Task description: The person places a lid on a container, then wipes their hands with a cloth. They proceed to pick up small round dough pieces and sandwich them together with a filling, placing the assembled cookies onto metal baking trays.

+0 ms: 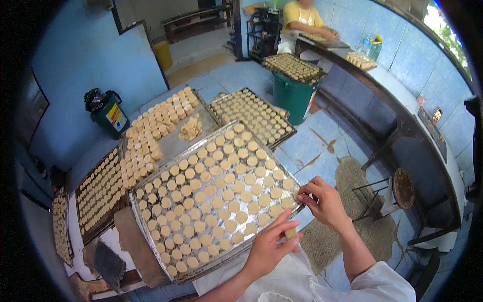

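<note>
1. The left hand [271,246] is in front of the near tray's right-hand part, palm turned inward. Its grip is together on a short dough piece [291,233], clamped between thumb and fingers above the person's white apron.
2. The right hand [323,200] is at the right corner of the near tray [185,156], thumb and fingertips bent down toward the rim. I cannot tell whether this grip is clamped on a round or only touching one.
3. Flat, pale dough rounds [228,195] lie in rows across the near tray, mostly set slightly apart, with shiny metal showing between them.
4. Just beyond, a second tray [173,143] carries many thick dough cylinders [141,151] packed together on its left side, and a torn dough lump [191,129] on its bare part.
5. To the right of that, a third tray [288,135] holds more rounds in rows; a long left tray [113,207] holds others.
6. Farther off, a loaded tray rests on a green bin [294,98].
7. A co-worker [292,17] in a yellow top sits behind the bench [402,90] along the wall, hands over a tray.
8. A round stool [404,189] stands on the right, near the bench.
</note>
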`<state>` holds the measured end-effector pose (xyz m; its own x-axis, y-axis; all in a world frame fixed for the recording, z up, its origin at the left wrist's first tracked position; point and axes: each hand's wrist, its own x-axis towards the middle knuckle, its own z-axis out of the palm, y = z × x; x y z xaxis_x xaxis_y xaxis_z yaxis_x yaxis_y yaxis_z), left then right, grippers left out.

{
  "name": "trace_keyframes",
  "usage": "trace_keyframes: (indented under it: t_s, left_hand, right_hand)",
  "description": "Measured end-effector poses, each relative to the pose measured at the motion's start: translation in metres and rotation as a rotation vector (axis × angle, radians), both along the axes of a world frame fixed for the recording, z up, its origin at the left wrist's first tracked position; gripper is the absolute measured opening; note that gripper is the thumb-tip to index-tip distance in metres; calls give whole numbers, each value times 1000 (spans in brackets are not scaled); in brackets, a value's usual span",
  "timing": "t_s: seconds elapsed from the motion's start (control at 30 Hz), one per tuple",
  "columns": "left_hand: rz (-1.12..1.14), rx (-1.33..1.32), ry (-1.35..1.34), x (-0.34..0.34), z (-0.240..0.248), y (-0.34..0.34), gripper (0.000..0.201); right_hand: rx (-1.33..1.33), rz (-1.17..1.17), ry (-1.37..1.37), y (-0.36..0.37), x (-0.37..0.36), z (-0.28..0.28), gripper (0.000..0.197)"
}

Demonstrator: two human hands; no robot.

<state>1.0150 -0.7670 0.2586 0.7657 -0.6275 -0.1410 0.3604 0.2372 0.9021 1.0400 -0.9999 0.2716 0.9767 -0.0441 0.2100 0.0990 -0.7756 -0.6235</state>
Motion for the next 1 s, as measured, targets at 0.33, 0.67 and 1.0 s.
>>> trace_keyframes:
  t_s: [0.33,0.67,1.0]
  left_hand:
    - [1233,397,-211,1,7,231,50]
    - [1123,431,-319,-45,-41,263,53]
    - [1083,6,23,-40,-23,308,55]
  right_hand:
    - [12,17,160,-14,24,-3,21]
    - [-522,-21,255,19,54,16,43]
    - [637,453,799,-41,40,9,64]
